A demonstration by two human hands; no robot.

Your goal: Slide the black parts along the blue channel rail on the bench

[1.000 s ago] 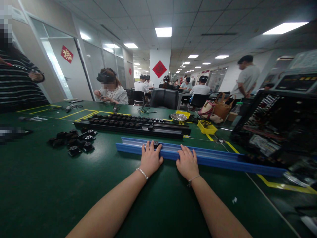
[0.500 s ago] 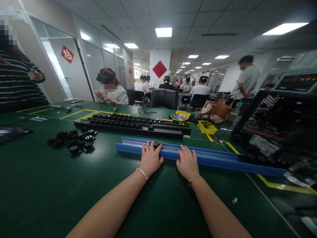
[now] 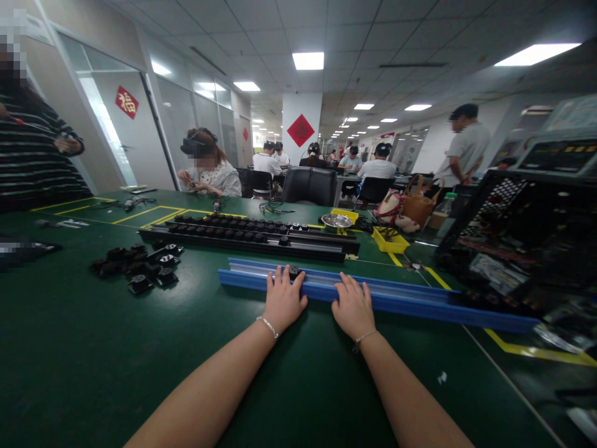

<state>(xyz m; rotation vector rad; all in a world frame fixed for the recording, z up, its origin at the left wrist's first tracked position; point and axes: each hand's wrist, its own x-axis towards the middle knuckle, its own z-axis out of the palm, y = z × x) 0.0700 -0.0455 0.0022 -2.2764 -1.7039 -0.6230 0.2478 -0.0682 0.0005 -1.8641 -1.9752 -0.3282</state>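
A long blue channel rail lies across the green table in front of me. My left hand rests on its near wall with the fingers spread. Beside that hand's fingertips, a small black part sits in the channel; whether the fingers touch it I cannot tell. Further right, my right hand lies on the same rail, fingers apart and stretched over the edge, holding nothing. Behind the blue rail are black rails carrying rows of small black parts.
Loose black parts lie in a heap at left. Back right are a yellow tray and a metal dish. An open black computer case stands at right. Across the table sits a person; another stands at far left.
Both my hands and the blue rail stay in place. Only the person standing at far left has shifted slightly.
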